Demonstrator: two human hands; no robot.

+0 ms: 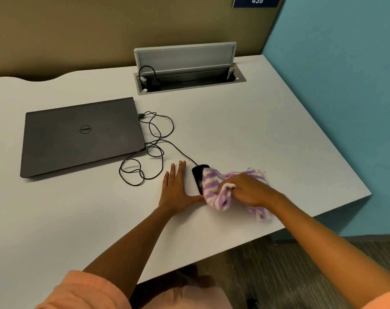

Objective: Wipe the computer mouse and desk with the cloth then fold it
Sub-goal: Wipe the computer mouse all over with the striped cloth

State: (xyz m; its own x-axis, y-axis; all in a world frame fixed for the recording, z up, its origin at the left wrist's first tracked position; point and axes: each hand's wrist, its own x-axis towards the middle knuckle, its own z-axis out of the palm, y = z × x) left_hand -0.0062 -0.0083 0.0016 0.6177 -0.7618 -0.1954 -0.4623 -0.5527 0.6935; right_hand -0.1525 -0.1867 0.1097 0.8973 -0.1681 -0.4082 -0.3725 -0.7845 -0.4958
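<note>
Step in hand: the mouse point(198, 177) is being wiped, by my reading; the cloth point(214, 190) is lying over its right side while its left side is showing black and bare; the desk wipe and the fold are not yet done, judging by the bunched cloth.
Mouse position: it is sitting on the desk point(245, 121) near the front edge, between the two hands; its cord point(158, 139) is running back in loose loops to the closed laptop point(82, 134).
Right hand: the right hand point(250, 189) is coming in from the right with the knuckles up and the wrist low over the desk; its fingers are curling tightly around a gathered wad of the purple-and-white cloth, the rest of which is trailing under the forearm.
Left hand: the left hand point(176, 188) is lying palm-down on the desk just left of the mouse; the fingers are stretching forward, straight and close together, gripping nothing; the thumb is reaching out sideways toward the cloth's near edge; whether it is touching the mouse I cannot tell.
Next move: it is probably calling for the cloth to be drawn leftward over the uncovered side; the flat hand is looking placed to steady the mouse against sliding; the looped cord is lying close enough to be dragged along.
</note>
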